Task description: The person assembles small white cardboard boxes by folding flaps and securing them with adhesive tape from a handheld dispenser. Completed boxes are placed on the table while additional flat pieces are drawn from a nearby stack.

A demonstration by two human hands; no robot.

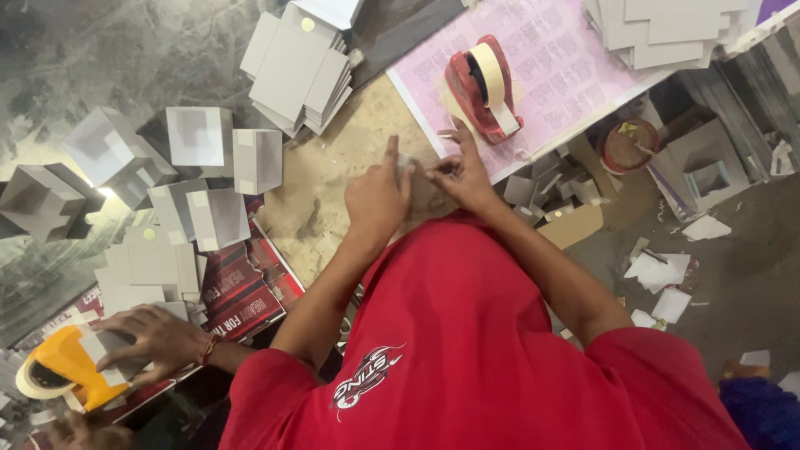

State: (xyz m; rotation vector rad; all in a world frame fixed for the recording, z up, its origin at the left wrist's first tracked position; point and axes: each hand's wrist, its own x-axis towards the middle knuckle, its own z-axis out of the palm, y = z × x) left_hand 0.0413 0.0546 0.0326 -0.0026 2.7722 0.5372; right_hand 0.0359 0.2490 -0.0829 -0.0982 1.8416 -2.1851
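Pinching a small grey cardboard piece (414, 171) between them, the left hand (377, 200) and right hand (463, 177) work just below the red tape dispenser (482, 87); far left of it, a co-worker's hand (158, 337) presses another grey box (107, 343) beside a yellow dispenser (62, 371).

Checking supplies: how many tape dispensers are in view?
2. A red tape dispenser stands on the pink printed sheet beyond the person's hands; an orange tape dispenser sits lower left by another person's hand. Others may be hidden.

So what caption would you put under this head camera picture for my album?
Two hands, left hand and right hand, press a small grey card piece beside a red tape dispenser, with folded grey boxes nearby.
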